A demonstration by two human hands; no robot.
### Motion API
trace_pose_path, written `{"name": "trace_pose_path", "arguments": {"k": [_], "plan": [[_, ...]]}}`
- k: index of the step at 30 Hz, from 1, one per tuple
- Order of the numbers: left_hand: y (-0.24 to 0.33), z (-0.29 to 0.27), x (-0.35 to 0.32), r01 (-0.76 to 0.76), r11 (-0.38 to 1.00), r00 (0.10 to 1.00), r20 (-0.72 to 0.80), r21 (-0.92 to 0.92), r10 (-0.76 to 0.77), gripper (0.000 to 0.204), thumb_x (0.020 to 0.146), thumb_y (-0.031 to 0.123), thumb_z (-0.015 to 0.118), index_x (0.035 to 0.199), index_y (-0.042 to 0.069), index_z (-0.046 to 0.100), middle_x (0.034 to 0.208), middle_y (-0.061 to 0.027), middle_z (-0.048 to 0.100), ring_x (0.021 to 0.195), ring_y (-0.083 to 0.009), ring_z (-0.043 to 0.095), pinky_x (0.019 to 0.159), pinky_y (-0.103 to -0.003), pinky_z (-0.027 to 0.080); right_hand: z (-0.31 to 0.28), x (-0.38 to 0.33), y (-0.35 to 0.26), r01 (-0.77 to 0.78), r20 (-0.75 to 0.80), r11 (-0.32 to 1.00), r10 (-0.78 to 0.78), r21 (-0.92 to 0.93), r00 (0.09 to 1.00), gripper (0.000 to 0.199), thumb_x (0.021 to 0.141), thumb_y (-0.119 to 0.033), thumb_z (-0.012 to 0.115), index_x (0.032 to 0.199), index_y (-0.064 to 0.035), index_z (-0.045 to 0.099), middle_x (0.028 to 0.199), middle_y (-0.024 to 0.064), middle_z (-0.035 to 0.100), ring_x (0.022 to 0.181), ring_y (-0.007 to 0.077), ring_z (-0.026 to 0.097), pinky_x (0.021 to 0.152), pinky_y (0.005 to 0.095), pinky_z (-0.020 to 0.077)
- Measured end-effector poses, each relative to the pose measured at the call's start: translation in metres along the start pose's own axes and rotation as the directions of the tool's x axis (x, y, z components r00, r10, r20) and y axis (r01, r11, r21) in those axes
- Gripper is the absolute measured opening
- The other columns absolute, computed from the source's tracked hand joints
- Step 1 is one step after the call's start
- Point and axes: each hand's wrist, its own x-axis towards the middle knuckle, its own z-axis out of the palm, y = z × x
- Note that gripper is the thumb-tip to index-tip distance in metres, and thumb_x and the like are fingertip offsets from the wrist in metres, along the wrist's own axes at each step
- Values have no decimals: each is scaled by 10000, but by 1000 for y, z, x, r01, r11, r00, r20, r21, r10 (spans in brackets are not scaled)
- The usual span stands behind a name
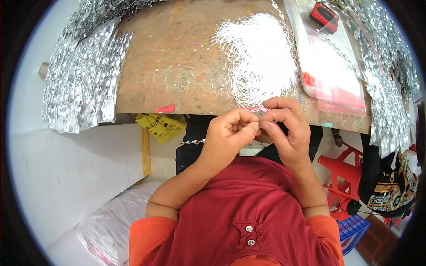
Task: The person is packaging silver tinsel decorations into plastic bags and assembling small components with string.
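Observation:
My left hand (230, 133) and my right hand (288, 128) meet over my lap at the table's front edge, thumbs and forefingers pinched together. What lies between the fingertips is too small to make out. A twisted silver strip (194, 142) sticks out to the left from under my left hand, which is closed round it; its other end is hidden. My right hand's other fingers are curled loosely. Just beyond both hands, a large bundle of thin white strings (262, 57) lies on the brown table (173, 66).
Silver twisted strips (84, 80) hang over the table's left end, more silver strips (388, 106) at the right. Clear plastic bags (330, 66) and a red box-shaped device (324, 17) lie right of the strings. A yellow packet (160, 127) hangs below the edge; a red stool (344, 173) stands right.

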Motion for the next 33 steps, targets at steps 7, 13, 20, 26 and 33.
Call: {"name": "trace_pose_path", "arguments": {"k": [7,13,20,26,33], "plan": [[2,-4,4,374,794,927,229,-479,-298,98,862,134,599,900,44,597,772,-33,616,655,-67,550,604,-186,449,1,-5,8,197,-95,980,-196,0,976,119,730,7,649,845,-19,637,945,102,597,862,196,553,756,282,443],[1,-7,1,330,833,941,231,-445,-249,84,830,112,618,866,43,585,741,-31,600,638,-65,536,597,-182,428,3,-12,5,-90,-111,936,135,339,985,153,741,47,629,883,-11,631,898,94,614,850,197,569,738,277,443],[4,-4,-2,252,896,963,183,-366,-196,80,834,106,609,872,40,586,742,-22,598,644,-56,524,589,-181,411,1,-15,4,26,-15,995,-24,101,1000,144,758,38,630,891,-18,624,843,84,627,756,184,583,692,275,447],[3,1,-5,152,941,986,105,-301,-126,63,848,85,584,883,33,587,759,-22,604,671,-57,534,600,-180,409,-1,-13,0,172,-64,985,-173,-23,983,177,730,35,661,883,-44,621,801,73,627,699,180,564,663,274,435],[8,5,-9,165,953,984,107,-255,-142,95,851,97,590,910,24,604,742,-5,594,646,-50,518,583,-176,398,-3,-12,-3,241,-86,953,-259,-182,962,140,745,-14,660,851,-64,584,781,48,591,661,196,545,630,290,396]]}}
